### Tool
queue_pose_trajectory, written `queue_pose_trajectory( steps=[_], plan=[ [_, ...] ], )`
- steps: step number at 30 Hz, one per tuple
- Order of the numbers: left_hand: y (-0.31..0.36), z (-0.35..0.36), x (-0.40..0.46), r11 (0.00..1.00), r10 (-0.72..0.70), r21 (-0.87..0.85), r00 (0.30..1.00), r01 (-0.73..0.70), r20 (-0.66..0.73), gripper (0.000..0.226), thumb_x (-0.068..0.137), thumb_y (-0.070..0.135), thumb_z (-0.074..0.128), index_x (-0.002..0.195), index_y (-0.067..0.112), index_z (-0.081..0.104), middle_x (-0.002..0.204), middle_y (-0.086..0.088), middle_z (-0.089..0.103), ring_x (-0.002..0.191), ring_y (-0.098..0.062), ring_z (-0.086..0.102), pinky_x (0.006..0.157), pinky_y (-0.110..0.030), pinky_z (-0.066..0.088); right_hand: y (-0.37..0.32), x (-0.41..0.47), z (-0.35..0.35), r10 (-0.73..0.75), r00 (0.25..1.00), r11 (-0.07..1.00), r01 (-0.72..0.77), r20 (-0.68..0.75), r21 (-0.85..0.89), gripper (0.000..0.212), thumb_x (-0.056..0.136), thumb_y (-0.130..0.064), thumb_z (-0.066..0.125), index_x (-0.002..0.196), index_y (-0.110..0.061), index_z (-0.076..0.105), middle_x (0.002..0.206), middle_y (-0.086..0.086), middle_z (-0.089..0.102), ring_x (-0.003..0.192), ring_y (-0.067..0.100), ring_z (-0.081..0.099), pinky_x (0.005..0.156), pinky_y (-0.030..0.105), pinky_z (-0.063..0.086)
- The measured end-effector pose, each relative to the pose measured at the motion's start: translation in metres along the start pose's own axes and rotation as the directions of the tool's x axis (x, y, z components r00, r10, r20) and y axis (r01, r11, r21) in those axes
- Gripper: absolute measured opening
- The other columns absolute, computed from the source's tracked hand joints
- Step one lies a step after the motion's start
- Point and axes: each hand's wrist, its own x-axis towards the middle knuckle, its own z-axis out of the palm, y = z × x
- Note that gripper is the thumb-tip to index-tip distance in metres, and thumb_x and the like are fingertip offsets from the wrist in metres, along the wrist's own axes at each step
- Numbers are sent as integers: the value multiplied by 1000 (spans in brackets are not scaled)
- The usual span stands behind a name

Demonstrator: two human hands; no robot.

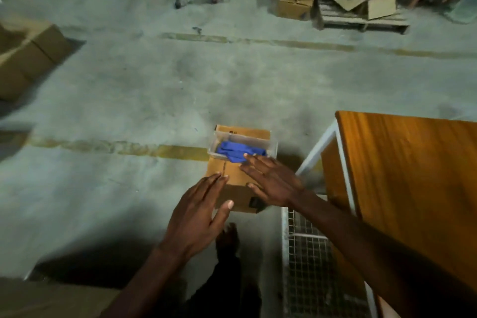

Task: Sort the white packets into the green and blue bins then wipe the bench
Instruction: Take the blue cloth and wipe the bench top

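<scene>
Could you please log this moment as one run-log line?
left hand: open, over box | right hand: open, by blue cloth in clear tray | bench: untouched

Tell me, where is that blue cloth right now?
The blue cloth lies in a clear tray on a cardboard box on the floor, left of the wooden bench, just beyond the right hand.

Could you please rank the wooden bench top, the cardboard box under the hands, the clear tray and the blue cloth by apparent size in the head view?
1. Wooden bench top
2. Cardboard box
3. Clear tray
4. Blue cloth, lying inside the tray
</scene>
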Motion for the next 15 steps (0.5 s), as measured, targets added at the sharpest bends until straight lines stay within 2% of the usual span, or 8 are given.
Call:
queue_pose_trajectory(
  steps=[4, 5, 8, 9, 11, 13, 15],
  plan=[
    [-60, 32, 54, 998, -51, -17, 996, 52, 67, 55, 99, 53, 41, 148, 27, 40, 152, 4, 44, 139, -12, 41, 112, -26, 33, 53, 99, 55, -32, 989, 998, 39, 147, -45, 57, 92, -52, 36, 142, -31, 53, 147, 11, 53, 124, 33, 60, 97, 51, 50],
    [-72, 39, 63, 999, -46, -17, 996, 48, 80, 55, 99, 52, 43, 148, 25, 41, 152, 3, 44, 138, -14, 42, 112, -27, 34, 63, 118, 69, -47, 984, 998, 54, 175, -35, 57, 94, -52, 35, 145, -33, 50, 151, 11, 49, 128, 34, 57, 101, 52, 48],
    [-109, 61, 88, 995, -91, -28, 991, 94, 100, 57, 98, 53, 44, 150, 29, 39, 154, 6, 41, 141, -11, 37, 113, -26, 31, 94, 179, 117, -65, 957, 996, 79, 284, -38, 59, 101, -52, 27, 157, -35, 22, 166, 8, 21, 146, 34, 33, 115, 52, 30],
    [-120, 67, 94, 992, -118, -30, 988, 121, 98, 58, 98, 55, 42, 152, 33, 34, 156, 10, 35, 143, -6, 29, 114, -26, 30, 104, 194, 131, -82, 959, 995, 96, 272, -36, 60, 100, -52, 24, 157, -34, 22, 165, 8, 23, 146, 32, 35, 115, 49, 33],
    [-135, 76, 101, 989, -144, -10, 983, 147, 116, 61, 98, 58, 40, 154, 37, 26, 158, 14, 28, 143, 2, 17, 113, -29, 29, 118, 214, 148, -129, 941, 979, 172, 313, -113, 59, 100, -48, 23, 153, -28, 36, 156, 9, 41, 140, 27, 46, 110, 43, 41],
    [-146, 87, 106, 988, -155, 28, 974, 153, 167, 62, 97, 58, 41, 153, 33, 31, 156, 10, 34, 141, -1, 23, 112, -27, 29, 132, 230, 166, -225, 915, 945, 289, 335, -154, 55, 101, -41, 25, 146, -21, 50, 145, 8, 55, 134, 24, 52, 108, 40, 44],
    [-150, 93, 110, 984, -177, 14, 957, 179, 228, 62, 95, 57, 42, 151, 29, 38, 154, 6, 40, 140, -7, 32, 111, -26, 25, 140, 233, 178, -257, 905, 912, 343, 338, -224, 53, 105, -38, 23, 144, -18, 52, 144, 10, 56, 134, 24, 51, 111, 40, 41]
  ],
)
